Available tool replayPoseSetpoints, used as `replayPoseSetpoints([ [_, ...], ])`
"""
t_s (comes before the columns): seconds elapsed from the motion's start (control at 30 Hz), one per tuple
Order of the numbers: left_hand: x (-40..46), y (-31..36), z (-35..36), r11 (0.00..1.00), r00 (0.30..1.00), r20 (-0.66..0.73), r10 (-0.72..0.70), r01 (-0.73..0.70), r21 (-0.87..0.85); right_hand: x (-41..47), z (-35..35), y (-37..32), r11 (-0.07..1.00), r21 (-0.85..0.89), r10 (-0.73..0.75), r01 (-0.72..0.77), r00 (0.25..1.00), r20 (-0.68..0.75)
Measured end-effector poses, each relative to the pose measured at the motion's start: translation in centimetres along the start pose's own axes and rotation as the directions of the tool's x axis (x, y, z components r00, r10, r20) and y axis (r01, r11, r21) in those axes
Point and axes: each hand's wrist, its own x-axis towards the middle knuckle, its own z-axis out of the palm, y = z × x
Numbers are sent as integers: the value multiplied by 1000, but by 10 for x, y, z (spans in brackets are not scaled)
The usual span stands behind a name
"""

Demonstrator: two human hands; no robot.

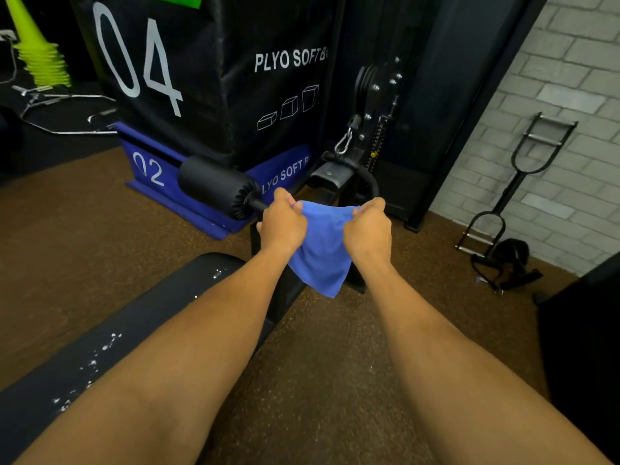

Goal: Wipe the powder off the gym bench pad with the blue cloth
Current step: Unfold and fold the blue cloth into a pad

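Note:
The blue cloth (322,250) hangs in the air, stretched between my two hands past the far end of the bench. My left hand (281,224) pinches its upper left corner and my right hand (367,229) pinches its upper right corner. The black gym bench pad (110,327) runs from the lower left toward the centre, partly hidden under my left forearm. White powder specks (100,350) lie scattered along the pad's left side, with a small patch near its far end (217,273). The cloth is not touching the pad.
A black foam roller (214,187) sticks out at the bench's far end. Behind it stand a black plyo box (188,72) on a blue one (151,172). A cable machine (372,105) stands at centre back; a cable handle (516,182) leans on the brick wall, straps (510,263) below it.

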Motion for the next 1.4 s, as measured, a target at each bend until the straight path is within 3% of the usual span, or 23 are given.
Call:
replayPoseSetpoints([
  [0.23, 6, 1, -30, 931, 993, 81, 83, -48, -361, 3, -5, -15, 981, 191, -61, 41, 993, 99],
  [0.47, 3, 6, -53, 881, 988, 125, 87, -18, -474, 6, -10, -22, 973, 224, -83, 63, 994, 78],
  [0.7, -8, -8, -70, 921, 997, -23, 69, -72, -383, 5, -10, -27, 966, 215, -158, 143, 986, 53],
  [0.9, -17, -3, -85, 967, 973, -117, 199, -214, -137, -1, -15, -28, 956, 204, -246, 212, 956, 160],
  [1.07, -25, 10, -94, 963, 957, -104, 270, -268, 27, 0, -28, -31, 945, -18, -306, 326, 903, 302],
  [1.4, -42, 24, -121, 932, 944, -101, 314, -286, 223, -5, -43, -45, 952, -14, -298, 307, 935, 191],
])
